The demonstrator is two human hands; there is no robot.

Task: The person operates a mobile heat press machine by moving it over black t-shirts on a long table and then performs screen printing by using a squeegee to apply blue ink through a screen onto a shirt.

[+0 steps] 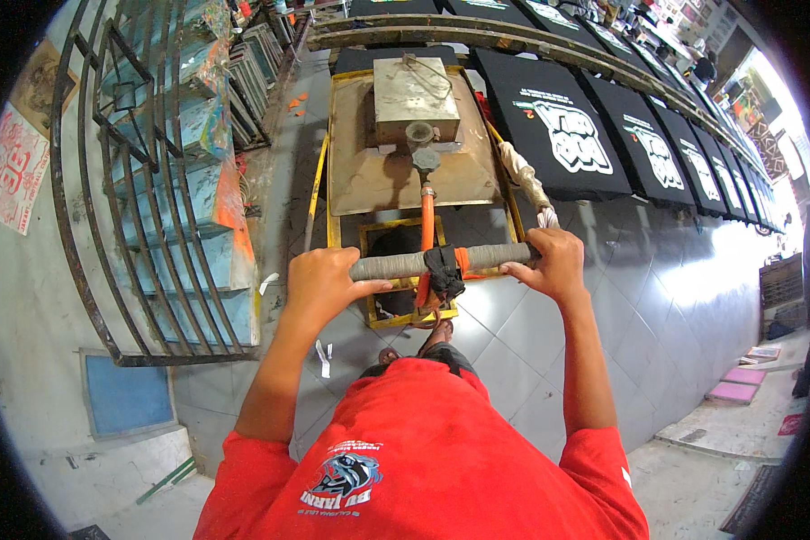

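Observation:
My left hand (pixel 322 283) is closed round the left end of a grey-wrapped handlebar (pixel 391 266), its thumb lying along the bar. The right end is gripped by my right hand (pixel 558 263). Black material (pixel 444 270) is bound round the bar's middle, beside an orange band. From there an orange pipe (pixel 427 216) runs forward to a wheeled-looking rig with a broad, rust-brown metal hood (pixel 360 171). On top of the hood sits a pale metal box (pixel 414 90). A cloth-wrapped cable (pixel 524 175) hangs along its right side, near my right hand.
Black printed shirts (pixel 558 135) lie on a long row of boards at the right. A black metal grille (pixel 135 225) and blue shelves (pixel 189 198) stand close on the left. Flat frames (pixel 254 76) are stacked behind. Pink sheets (pixel 736 384) lie at the right.

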